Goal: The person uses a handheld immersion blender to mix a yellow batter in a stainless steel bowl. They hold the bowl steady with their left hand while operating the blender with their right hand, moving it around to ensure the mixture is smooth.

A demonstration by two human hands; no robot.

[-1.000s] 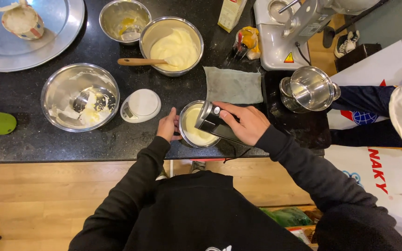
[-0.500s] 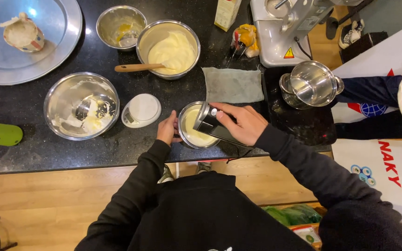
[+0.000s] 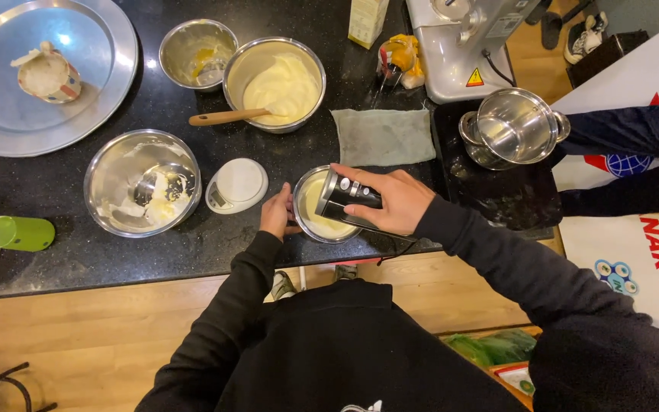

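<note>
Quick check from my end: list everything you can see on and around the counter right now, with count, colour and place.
Small bowl: 1, steel, pale batter inside, front counter edge.
Hand mixer: 1, black and silver, over the small bowl.
Kitchen scale: 1, white, left of the small bowl.
Mixing bowl: 1, steel, white residue, left of the scale.
Cream bowl: 1, steel, wooden-handled utensil in it, behind.
Empty bowl: 1, steel, yellow smears, back.
Round tray: 1, silver, back left, paper cup on it.
Cloth: 1, grey-green, centre right.
Lidded pot: 1, steel, right.
Green bottle: 1, far left.
Left hand: steadies the small bowl.
Right hand: grips the hand mixer.
</note>
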